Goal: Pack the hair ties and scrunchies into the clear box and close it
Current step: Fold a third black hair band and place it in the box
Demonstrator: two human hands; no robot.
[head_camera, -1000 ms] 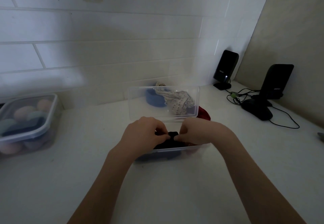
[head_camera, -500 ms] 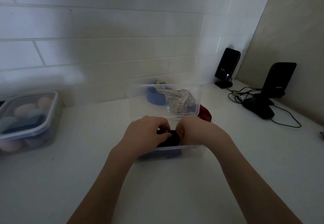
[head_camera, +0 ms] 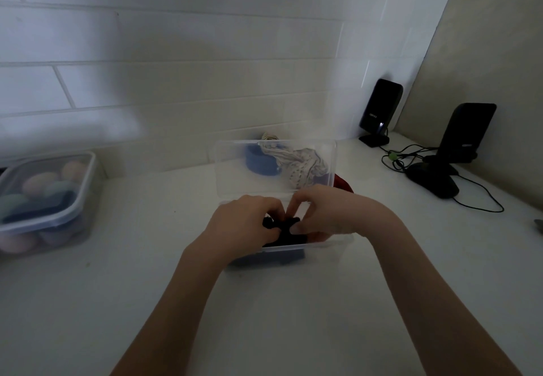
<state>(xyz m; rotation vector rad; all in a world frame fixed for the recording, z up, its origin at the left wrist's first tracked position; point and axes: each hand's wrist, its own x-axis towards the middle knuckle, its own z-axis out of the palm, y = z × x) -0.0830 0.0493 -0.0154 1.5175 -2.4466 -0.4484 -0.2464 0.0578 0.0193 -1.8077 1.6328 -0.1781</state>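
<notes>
Both hands, left [head_camera: 245, 222] and right [head_camera: 323, 214], pinching black tie [head_camera: 283, 228] over box [head_camera: 323, 247], stretched left-right; lid [head_camera: 235, 167] upright.

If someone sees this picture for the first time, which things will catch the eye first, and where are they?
First come the two hands, the left hand and the right hand, meeting in the centre and pinching a black hair tie over the open clear box. Behind them stands the raised lid; through it a blue scrunchie and a pale patterned scrunchie show. At the far left sits a closed container of pastel egg shapes.
</notes>
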